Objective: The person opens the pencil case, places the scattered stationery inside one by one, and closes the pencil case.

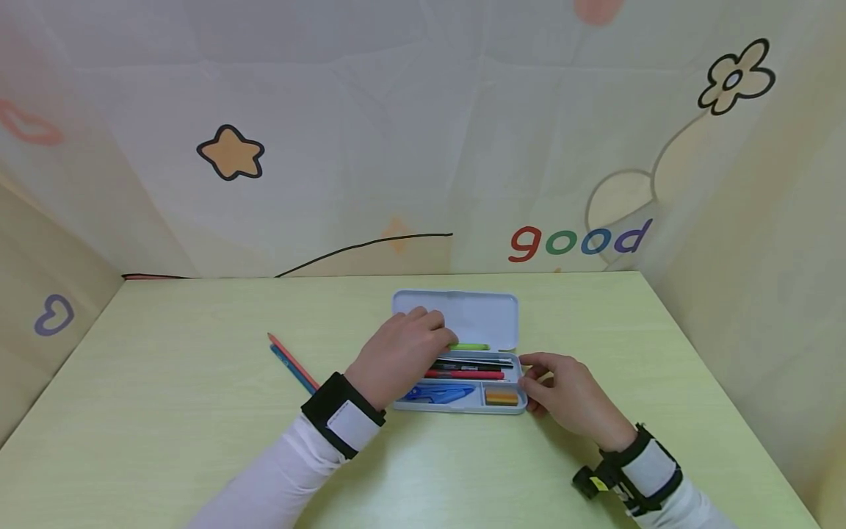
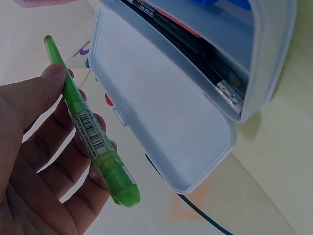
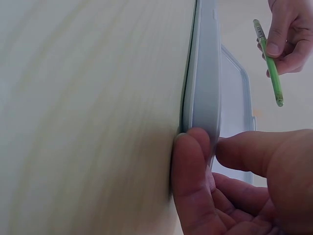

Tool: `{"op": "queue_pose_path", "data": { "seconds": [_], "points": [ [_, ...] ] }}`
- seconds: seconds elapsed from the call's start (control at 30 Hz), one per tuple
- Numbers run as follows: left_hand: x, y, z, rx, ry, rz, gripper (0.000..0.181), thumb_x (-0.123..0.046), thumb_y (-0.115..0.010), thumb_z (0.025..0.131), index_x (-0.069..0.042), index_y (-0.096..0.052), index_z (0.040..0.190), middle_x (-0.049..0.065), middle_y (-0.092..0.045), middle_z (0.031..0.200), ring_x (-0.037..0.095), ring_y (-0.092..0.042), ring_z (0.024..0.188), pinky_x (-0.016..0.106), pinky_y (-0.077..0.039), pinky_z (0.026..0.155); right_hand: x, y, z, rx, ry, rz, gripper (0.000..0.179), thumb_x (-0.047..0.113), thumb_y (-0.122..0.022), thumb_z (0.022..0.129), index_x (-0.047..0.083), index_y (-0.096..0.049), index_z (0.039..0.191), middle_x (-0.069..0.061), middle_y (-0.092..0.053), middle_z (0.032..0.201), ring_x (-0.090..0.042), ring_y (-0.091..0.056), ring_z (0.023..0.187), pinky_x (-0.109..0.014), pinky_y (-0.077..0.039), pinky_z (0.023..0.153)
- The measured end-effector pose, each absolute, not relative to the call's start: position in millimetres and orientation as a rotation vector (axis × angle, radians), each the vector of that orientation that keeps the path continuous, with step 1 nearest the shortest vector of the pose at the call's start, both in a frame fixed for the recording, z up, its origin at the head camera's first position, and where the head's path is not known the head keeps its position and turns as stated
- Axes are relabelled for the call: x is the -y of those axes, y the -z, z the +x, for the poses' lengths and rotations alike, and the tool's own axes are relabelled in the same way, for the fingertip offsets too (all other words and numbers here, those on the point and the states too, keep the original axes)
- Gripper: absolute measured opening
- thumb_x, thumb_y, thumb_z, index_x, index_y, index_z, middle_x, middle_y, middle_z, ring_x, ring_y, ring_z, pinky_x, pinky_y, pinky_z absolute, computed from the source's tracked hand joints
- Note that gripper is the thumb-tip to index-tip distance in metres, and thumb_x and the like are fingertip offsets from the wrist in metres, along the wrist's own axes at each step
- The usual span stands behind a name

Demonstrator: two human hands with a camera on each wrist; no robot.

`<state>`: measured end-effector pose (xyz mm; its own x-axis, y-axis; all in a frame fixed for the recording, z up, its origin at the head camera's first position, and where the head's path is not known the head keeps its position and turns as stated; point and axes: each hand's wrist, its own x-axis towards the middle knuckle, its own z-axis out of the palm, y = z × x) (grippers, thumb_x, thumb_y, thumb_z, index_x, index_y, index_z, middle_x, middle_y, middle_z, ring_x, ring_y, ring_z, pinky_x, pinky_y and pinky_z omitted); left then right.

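Note:
A pale blue pencil case point(image 1: 456, 411) lies on the table with its lid point(image 1: 485, 316) folded back. My left hand point(image 1: 403, 354) pinches a green pen point(image 2: 85, 122) between thumb and fingers, above the case. The pen bears a barcode label. With thumb and fingers my right hand point(image 1: 570, 393) grips the case's right end; the right wrist view shows the fingertips at its lower edge. Inside lie black pens point(image 1: 472, 365), a red pen point(image 1: 485, 375), a blue item with a pointed end point(image 1: 446, 394) and an orange-yellow block point(image 1: 501, 397). My left hand hides part of the contents.
To the left on the table lie a red pencil point(image 1: 291, 356) and a blue pencil point(image 1: 291, 366), their near ends behind my left wrist. A printed cloth point(image 1: 370, 147) hangs at the table's back edge and along both sides.

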<state>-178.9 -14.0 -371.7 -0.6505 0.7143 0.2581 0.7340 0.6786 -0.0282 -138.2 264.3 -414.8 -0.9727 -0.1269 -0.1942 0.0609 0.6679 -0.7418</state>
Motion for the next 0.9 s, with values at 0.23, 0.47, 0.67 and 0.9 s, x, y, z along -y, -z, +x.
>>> {"op": "queue_pose_path", "data": {
  "seconds": [0.23,0.47,0.67,0.9],
  "points": [
    [7.4,374.8,-179.6,2.647,0.118,-1.184,0.029,-0.022,-0.091,0.087,-0.02,-0.081,0.114,-0.002,-0.072,0.105,0.017,-0.061,0.093,0.032,-0.056,0.081,-263.9,414.6,-138.2,-2.652,1.198,-0.052,0.043,0.005,-0.068,0.103,-0.005,-0.059,0.144,-0.012,-0.064,0.105,-0.02,-0.067,0.074,-0.03,-0.061,0.066],
    [-0.3,376.1,-180.1,2.661,0.13,-1.188,0.028,-0.024,-0.09,0.089,-0.021,-0.082,0.115,-0.002,-0.073,0.105,0.017,-0.061,0.092,0.03,-0.055,0.08,-263.8,414.4,-138.0,-2.646,1.202,-0.046,0.042,0.005,-0.068,0.103,-0.004,-0.059,0.144,-0.013,-0.064,0.106,-0.02,-0.067,0.074,-0.03,-0.061,0.067],
    [-8.4,375.8,-180.3,2.667,0.121,-1.198,0.028,-0.026,-0.09,0.089,-0.021,-0.081,0.115,-0.003,-0.072,0.105,0.016,-0.06,0.091,0.029,-0.054,0.078,-264.5,414.2,-138.1,-2.641,1.197,-0.049,0.043,0.006,-0.068,0.104,-0.004,-0.058,0.144,-0.013,-0.063,0.106,-0.021,-0.067,0.075,-0.03,-0.061,0.068],
    [-15.6,379.4,-181.4,2.686,0.13,-1.204,0.024,-0.024,-0.087,0.091,-0.022,-0.081,0.115,-0.003,-0.071,0.103,0.015,-0.06,0.09,0.027,-0.053,0.075,-265.2,413.6,-137.9,-2.629,1.204,-0.058,0.043,0.007,-0.067,0.104,-0.004,-0.058,0.145,-0.012,-0.064,0.106,-0.021,-0.067,0.076,-0.031,-0.062,0.068]
  ]
}}
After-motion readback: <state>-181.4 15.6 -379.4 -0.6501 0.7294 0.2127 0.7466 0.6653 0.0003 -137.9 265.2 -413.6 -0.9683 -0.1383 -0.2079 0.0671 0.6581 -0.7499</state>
